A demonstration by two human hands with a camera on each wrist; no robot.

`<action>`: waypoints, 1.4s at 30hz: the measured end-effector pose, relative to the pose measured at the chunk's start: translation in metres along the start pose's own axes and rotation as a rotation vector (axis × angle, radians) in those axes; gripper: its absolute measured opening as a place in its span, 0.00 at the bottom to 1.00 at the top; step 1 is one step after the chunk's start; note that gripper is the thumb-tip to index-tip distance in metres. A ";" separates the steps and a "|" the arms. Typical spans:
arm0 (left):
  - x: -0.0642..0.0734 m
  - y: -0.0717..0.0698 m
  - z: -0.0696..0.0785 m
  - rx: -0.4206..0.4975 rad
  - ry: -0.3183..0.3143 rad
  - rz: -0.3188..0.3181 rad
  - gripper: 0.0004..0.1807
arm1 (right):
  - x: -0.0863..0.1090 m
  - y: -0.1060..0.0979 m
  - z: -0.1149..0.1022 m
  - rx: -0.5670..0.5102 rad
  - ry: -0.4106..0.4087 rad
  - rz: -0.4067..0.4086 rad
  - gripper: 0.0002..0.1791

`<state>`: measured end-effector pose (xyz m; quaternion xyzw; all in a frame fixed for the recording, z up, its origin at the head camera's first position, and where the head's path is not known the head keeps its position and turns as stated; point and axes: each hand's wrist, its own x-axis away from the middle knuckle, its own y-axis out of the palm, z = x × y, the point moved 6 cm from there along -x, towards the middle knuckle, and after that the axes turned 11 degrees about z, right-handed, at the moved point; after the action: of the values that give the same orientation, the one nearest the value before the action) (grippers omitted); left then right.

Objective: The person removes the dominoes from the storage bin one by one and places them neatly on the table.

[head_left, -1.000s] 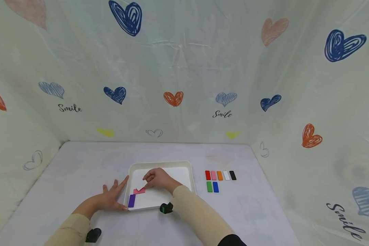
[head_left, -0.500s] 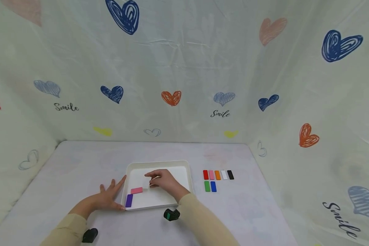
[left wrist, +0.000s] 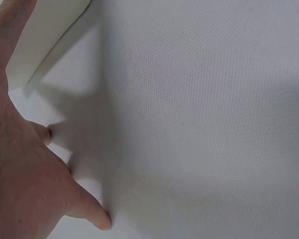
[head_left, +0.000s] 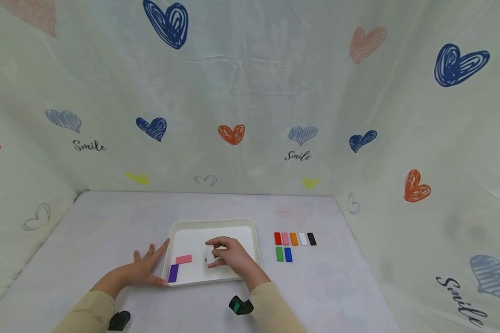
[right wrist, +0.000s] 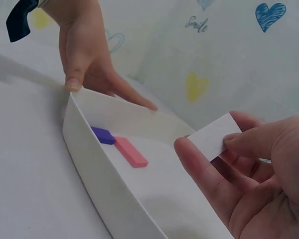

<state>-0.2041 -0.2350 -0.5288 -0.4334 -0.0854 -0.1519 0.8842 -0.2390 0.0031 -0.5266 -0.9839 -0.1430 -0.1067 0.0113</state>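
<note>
Thumb and fingers of my right hand pinch a small white block, raised over the middle of the white tray. In the tray's left part lie a purple block and a pink block, set at an angle with their ends meeting. My left hand spreads its fingers against the tray's outer left wall, thumb at the near corner. The left wrist view shows that left hand beside part of the tray wall, fingertips down on the table.
Right of the tray stand two rows of blocks: red, pink, orange, white and black behind, green and blue in front. A curtain printed with hearts surrounds the table.
My right hand has drawn away from the pink block, rightward and toward me, with the white block pinched in it. The left hand keeps its place at the tray.
</note>
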 end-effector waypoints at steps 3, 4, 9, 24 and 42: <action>-0.001 0.002 -0.001 0.011 -0.011 -0.009 0.68 | 0.005 -0.007 0.002 -0.012 -0.017 0.049 0.15; -0.001 0.002 -0.001 0.016 -0.012 -0.012 0.68 | 0.007 -0.009 0.003 -0.017 -0.022 0.062 0.15; 0.000 0.003 0.000 0.029 -0.012 -0.026 0.68 | 0.017 -0.025 0.003 -0.012 -0.040 0.116 0.15; -0.001 0.002 0.001 0.012 -0.017 -0.003 0.67 | 0.033 -0.071 0.006 0.048 -0.052 0.213 0.14; -0.001 0.000 -0.001 0.013 -0.031 -0.006 0.69 | 0.048 -0.121 0.005 0.109 -0.038 0.345 0.28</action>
<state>-0.2045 -0.2359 -0.5301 -0.4298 -0.1014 -0.1471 0.8851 -0.2275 0.1330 -0.5222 -0.9936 0.0220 -0.0768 0.0799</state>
